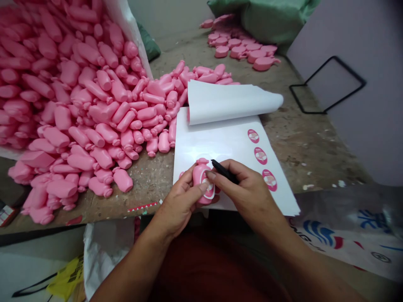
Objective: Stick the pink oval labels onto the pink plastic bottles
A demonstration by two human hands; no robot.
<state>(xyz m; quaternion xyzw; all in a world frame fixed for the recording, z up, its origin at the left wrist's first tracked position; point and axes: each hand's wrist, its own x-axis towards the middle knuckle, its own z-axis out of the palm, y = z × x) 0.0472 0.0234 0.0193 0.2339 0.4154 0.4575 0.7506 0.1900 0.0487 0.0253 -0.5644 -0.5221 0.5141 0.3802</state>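
Note:
My left hand (181, 200) is closed around a small pink plastic bottle (197, 176), its neck pointing up and away from me. An oval pink-and-white sticker (208, 191) lies on the bottle's front, with my left thumb on it. My right hand (248, 188) grips a slim black pen-shaped tool (224, 171), whose exact kind I cannot make out; its tip points up and left. The right fingertips touch the sticker's upper edge. Beneath both hands is a white sticker sheet (217, 136) with several oval stickers (260, 155) in a column at its right side.
A large heap of pink bottles (107, 113) spills from a white sack (134, 35) at the left. More bottles (255, 54) lie at the back beside a green bag (267, 21). A curled sheet (233, 102) covers the stack's far end. A black wire frame (327, 86) stands at right.

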